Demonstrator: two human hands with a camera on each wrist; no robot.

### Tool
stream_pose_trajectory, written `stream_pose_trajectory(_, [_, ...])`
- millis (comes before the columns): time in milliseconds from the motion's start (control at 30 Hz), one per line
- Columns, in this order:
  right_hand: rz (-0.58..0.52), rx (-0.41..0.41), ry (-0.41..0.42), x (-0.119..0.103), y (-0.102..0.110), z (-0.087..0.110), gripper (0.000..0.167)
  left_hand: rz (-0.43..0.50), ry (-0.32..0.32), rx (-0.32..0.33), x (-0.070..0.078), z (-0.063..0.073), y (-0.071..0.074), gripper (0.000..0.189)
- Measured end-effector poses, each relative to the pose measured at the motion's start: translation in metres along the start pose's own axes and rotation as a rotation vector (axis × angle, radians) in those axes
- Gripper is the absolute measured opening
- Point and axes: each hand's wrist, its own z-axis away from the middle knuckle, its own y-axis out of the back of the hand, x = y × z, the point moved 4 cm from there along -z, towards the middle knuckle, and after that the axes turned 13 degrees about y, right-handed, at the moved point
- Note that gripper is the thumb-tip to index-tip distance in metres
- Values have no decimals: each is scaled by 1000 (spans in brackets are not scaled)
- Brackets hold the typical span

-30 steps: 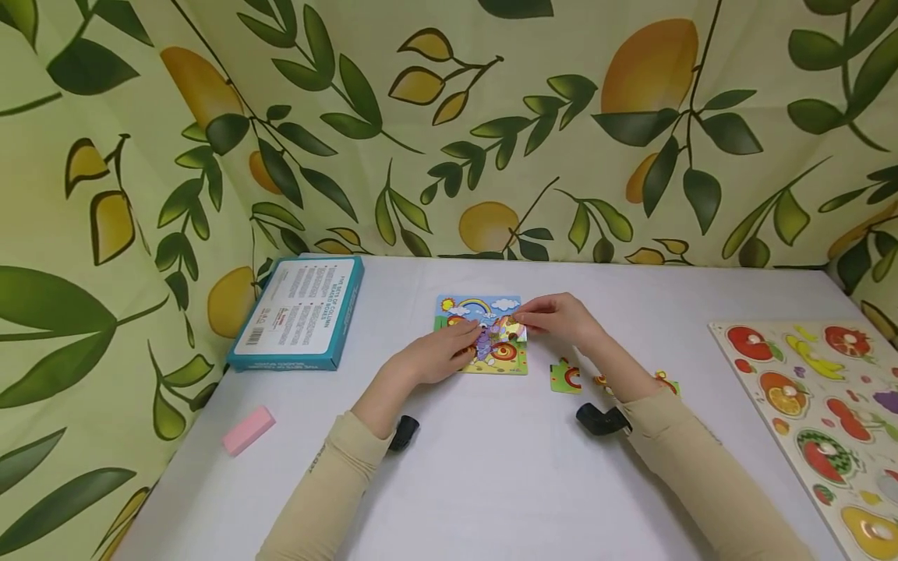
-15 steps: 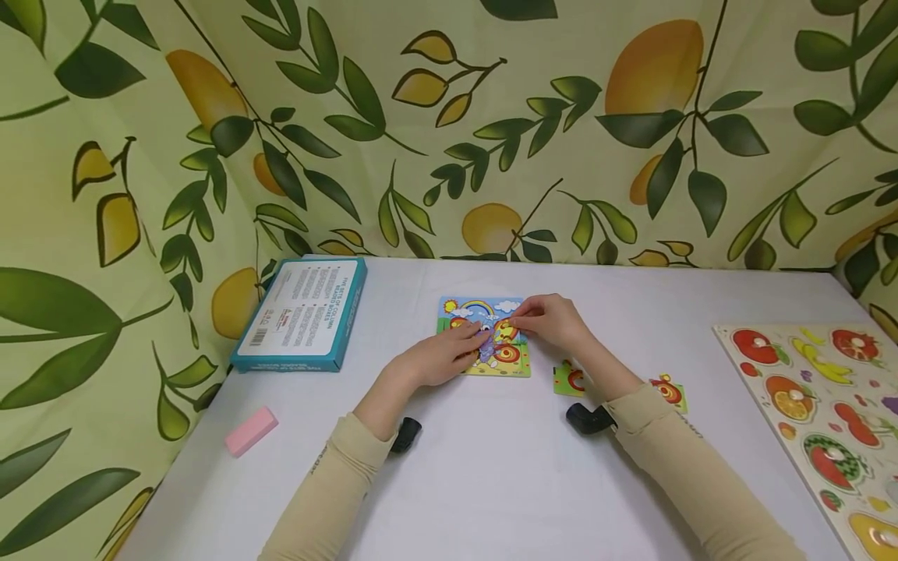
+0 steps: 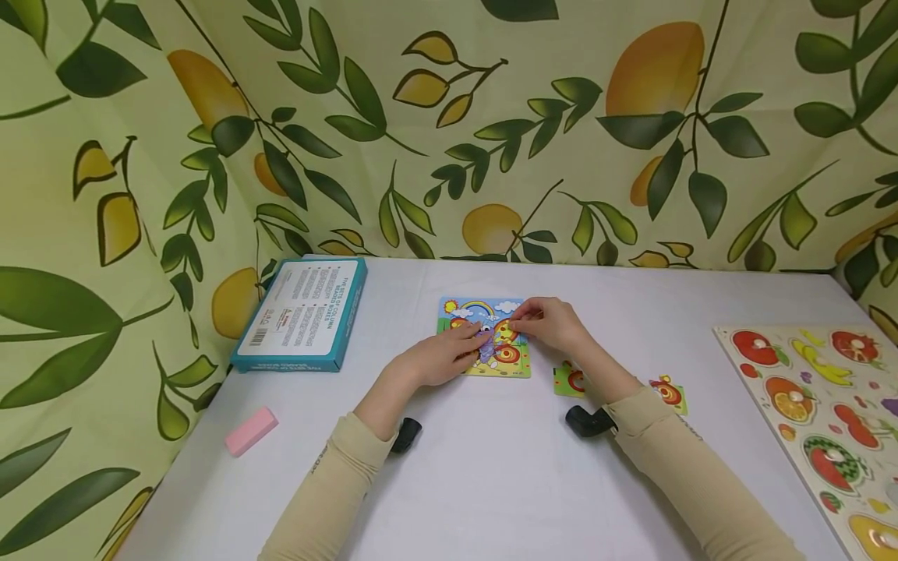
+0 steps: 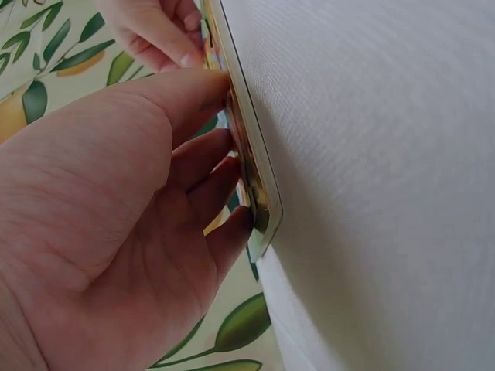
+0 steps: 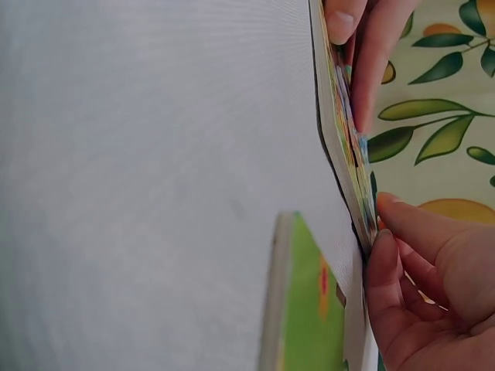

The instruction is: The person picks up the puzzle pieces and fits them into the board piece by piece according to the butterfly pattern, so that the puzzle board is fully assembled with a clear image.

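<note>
A square jigsaw puzzle with a rainbow and a purple figure lies flat on the table. Across its left and middle part rests my left hand, fingers extended; in the left wrist view its fingertips touch the puzzle's face near the edge. My right hand pinches a yellow puzzle piece at the puzzle's right side. Seen from the right wrist, thumb and index finger meet at the board's corner, where the fingers mostly hide the piece. A loose green puzzle piece lies below the right hand, also large in the right wrist view.
Another loose puzzle piece lies partly behind the right sleeve. At right is a fruit knob board; at left a teal box and a pink block. Black curved parts show by both wrists. Patterned cloth hangs behind.
The yellow piece, earlier tilted with a pale gap beside it, now sits flatter in the puzzle. My right hand has shifted slightly left with it; my left hand stays on the puzzle.
</note>
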Motion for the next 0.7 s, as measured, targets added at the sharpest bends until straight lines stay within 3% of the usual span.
stream_pose_trajectory(433, [-23,-3,-13,0,0,1,18,2,-8,-2,1,0,1,51])
stream_pose_trajectory(700, [8,-9,20,-1,-2,-1,15,17,1,4,4,3,3,50])
